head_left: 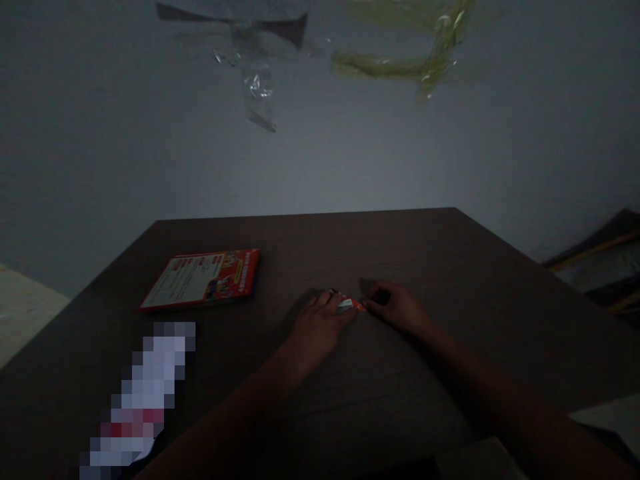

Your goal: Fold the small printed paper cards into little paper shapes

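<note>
A small red and white piece (346, 303), maybe folded paper or a packet, lies on the dark wooden table. Its kind is hard to make out in the dim light. Over its left part my left hand (320, 323) rests flat, fingers stretched out and pressing it down, hiding some of it. At the red right-hand tip, my right hand (397, 305) has thumb and forefinger pinched together, with the other fingers curled.
A flat red and white printed box or booklet (200, 280) lies at the left on the table (320, 247). Nearer me is a blurred-out whitish object (145, 393). A wall (320, 153) with tape scraps rises behind. Dark items (610, 260) stand beyond the right edge.
</note>
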